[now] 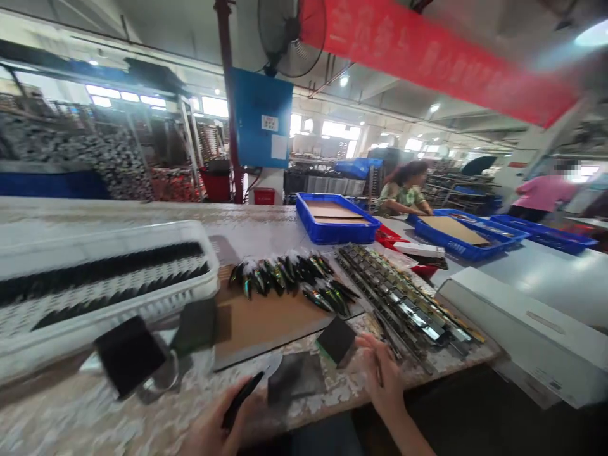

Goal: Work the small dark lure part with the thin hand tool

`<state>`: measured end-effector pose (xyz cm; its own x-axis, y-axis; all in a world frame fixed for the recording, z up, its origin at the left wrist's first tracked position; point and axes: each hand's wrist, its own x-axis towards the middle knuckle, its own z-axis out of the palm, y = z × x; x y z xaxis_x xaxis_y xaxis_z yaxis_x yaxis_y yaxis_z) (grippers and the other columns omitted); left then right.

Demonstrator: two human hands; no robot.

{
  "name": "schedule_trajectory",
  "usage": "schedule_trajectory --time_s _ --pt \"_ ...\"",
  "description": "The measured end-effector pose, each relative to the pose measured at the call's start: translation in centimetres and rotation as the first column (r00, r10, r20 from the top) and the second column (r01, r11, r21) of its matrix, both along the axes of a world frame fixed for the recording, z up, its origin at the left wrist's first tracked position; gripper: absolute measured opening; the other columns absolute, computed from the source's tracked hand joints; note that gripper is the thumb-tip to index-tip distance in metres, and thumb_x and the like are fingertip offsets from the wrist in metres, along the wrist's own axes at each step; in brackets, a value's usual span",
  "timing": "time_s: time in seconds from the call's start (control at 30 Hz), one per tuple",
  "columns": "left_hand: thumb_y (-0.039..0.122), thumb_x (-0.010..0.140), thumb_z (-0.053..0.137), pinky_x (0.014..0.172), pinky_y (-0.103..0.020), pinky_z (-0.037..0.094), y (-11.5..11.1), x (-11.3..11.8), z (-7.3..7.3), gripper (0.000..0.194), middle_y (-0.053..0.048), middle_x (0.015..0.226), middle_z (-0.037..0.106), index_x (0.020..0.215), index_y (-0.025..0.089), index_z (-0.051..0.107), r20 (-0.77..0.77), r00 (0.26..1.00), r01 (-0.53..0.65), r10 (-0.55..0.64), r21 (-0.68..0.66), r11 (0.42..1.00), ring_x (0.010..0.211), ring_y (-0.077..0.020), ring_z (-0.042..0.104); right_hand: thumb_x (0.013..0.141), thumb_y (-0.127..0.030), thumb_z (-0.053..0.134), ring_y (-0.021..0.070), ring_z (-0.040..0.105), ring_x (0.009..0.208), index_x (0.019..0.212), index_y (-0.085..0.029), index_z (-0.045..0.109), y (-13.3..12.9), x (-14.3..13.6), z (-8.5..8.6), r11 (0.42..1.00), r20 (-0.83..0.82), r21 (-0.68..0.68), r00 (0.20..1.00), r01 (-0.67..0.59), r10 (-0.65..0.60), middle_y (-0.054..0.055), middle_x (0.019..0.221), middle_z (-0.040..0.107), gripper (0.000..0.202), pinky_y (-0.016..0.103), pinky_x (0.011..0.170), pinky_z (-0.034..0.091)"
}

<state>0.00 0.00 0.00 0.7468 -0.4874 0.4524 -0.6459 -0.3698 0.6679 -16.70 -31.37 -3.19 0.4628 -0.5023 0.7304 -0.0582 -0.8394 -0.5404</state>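
Observation:
In my left hand (228, 415), fingers closed, is a slim black pointed piece (242, 399). My right hand (382, 373) has its fingers curled together at the table's front edge, beside a dark square block (336, 341) with a green side. What that hand holds, if anything, is hidden. Between the hands lies a flat dark grey sheet (295, 379). Just beyond is a brown cardboard sheet (270, 323) bearing a pile of glossy, dark, fish-shaped pieces (280, 273) with green and orange glints.
At left stands a white basket (209, 278) with rows of black pieces, a black block (129, 354) before it. Metal strips (403, 297) lie to the right, near a long white box (527, 329). Blue trays (337, 235) stand farther back. A person (403, 190) works across the table.

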Motion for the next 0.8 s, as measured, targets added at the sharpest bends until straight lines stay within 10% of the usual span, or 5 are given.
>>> schedule_trajectory --time_s 0.27,0.5,0.7,0.8 --pt "0.037 0.104 0.059 0.054 -0.016 0.051 1.7 -1.0 0.5 0.023 0.002 0.112 0.074 0.125 0.03 0.066 0.045 0.994 0.1 -0.1 -0.002 0.995 0.094 -0.0151 0.072 0.109 -0.048 0.039 0.0254 0.07 0.104 0.131 -0.022 0.068 3.2 0.8 2.3 0.898 0.059 0.344 0.96 -0.275 0.272 0.01 0.106 0.075 0.045 0.045 0.1 0.05" --pt "0.023 0.099 0.066 0.079 -0.028 0.054 1.2 -1.6 0.2 0.028 0.003 0.109 0.073 0.126 0.029 0.064 0.077 0.989 0.119 -0.127 0.106 0.987 0.093 -0.0191 0.07 0.101 -0.06 0.052 0.0175 0.066 0.07 0.11 -0.02 0.079 7.1 3.3 4.6 0.595 0.084 0.679 0.851 -0.43 0.518 0.005 0.074 0.069 0.049 0.028 0.067 0.056" --pt "0.021 0.092 0.077 0.069 -0.029 0.049 -0.3 -1.5 0.8 0.029 0.001 0.096 0.072 0.12 0.028 0.07 0.064 0.986 0.134 -0.154 0.25 0.959 0.08 -0.0211 0.068 0.092 -0.059 0.066 0.0156 0.063 0.061 0.096 -0.017 0.069 8.2 5.2 6.5 0.452 0.049 0.764 0.74 -0.461 0.671 0.004 0.067 0.068 0.042 0.025 0.059 0.051" --pt "0.023 0.092 0.078 0.068 -0.028 0.047 -0.8 -1.3 0.9 0.029 -0.001 0.093 0.071 0.12 0.027 0.071 0.087 0.981 0.14 -0.173 0.296 0.945 0.078 -0.0207 0.066 0.09 -0.056 0.068 0.0152 0.062 0.061 0.088 -0.017 0.07 8.2 5.9 6.7 0.47 0.009 0.739 0.705 -0.482 0.709 0.004 0.066 0.068 0.039 0.026 0.059 0.05"
